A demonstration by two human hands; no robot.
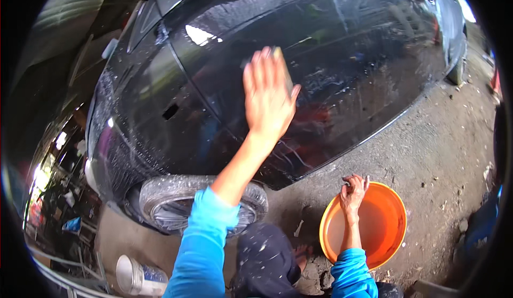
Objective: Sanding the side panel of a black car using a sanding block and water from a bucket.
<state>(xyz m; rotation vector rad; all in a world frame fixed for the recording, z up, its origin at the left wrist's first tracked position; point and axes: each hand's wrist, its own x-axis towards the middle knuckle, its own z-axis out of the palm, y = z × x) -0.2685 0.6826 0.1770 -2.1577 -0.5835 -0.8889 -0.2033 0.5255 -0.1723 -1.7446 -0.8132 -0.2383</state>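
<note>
Two bare hands are spread well apart here, both reaching out of bright blue sleeves (200,244). The left hand (270,97) lies flat against the side of a dark, glossy car (342,73), fingers straight and close together, thumb toward the right. A slim pad (289,77) shows along its edge — a bit of yellow peeks out by the fingertips — but most of it is covered, so I can't make out what kind it is. The hand sits just right of the seam between two panels; left of that seam there's a small dark hole (170,111) in the bodywork. Pale streaks and wet-looking marks run over the paint.

Down on the right, the right hand (352,191) is over the near-car rim of an orange basin (396,207), fingers loosely bent and parted; whether it touches the rim I can't tell. Cloudy liquid lies in the basin, which stands on the gritty ground (427,148). Near the person's dark, speckled trousers (264,258) is the car's dusty wheel (176,195), and a white bucket (128,274) leans at the lower left.
</note>
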